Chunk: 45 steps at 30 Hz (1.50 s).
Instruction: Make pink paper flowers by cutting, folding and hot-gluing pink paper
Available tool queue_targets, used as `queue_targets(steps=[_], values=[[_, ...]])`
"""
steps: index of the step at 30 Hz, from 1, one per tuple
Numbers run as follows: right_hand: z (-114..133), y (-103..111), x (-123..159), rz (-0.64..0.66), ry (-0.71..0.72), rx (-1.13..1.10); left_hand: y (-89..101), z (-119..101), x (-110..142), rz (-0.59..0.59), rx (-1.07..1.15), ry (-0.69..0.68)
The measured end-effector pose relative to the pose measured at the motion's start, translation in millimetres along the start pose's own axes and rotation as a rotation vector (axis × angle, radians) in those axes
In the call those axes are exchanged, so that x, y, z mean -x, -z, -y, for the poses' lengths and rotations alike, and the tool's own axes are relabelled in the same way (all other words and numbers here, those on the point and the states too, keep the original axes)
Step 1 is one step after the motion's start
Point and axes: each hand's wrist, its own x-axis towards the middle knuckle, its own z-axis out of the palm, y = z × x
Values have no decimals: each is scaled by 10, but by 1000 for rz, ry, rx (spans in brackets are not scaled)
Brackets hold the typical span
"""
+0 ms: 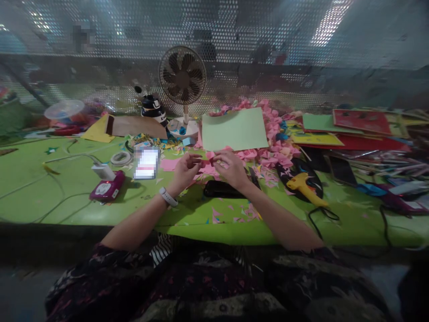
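My left hand (187, 170), with a white band on the wrist, has its thumb and fingers pinched together over the table. Facing it is my right hand (231, 169), its fingers bent inward. A small piece of pink paper (210, 155) is between the fingertips of both hands; its folds are too blurred to make out. Flat pink paper (169, 164) lies beside my left hand. Under my right wrist rests a long black object (223, 189). Behind the hands, a pale green sheet (234, 129) lies on a heap of folded pink paper pieces (278, 152).
A fan (182, 76) stands at the back. To the left are a lit phone (146, 163), a tape roll (121, 158) and a purple power socket (107, 187) with cables. On the right, a yellow glue gun (306, 188) lies on a black object. Paper scraps litter the green table (187, 210).
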Motion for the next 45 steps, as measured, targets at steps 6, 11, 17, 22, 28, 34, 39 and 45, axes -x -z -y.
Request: queue_targets(steps=[6, 11, 17, 22, 28, 34, 39, 45], values=[[-15, -40, 25, 45, 17, 23, 19, 23, -24, -21, 100, 49], [52, 77, -30, 27, 9, -33, 69, 56, -84, -17, 57, 8], [102, 411, -210, -108, -268, -282, 148, 92, -177, -75, -37, -76], [25, 652, -224, -75, -394, -335, 169, 124, -209, -74, -144, -152], [-167, 829, 3, 163, -478, -73, 186, 163, -230, -38, -230, -237], [-357, 768, 175, 510, -421, 396, 207, 210, -257, -16, -217, -199], [-370, 684, 192, 584, -362, 565, 206, 231, -251, 13, -195, -173], [-384, 663, 186, 551, -344, 596, 214, 223, -254, -5, -241, -172]])
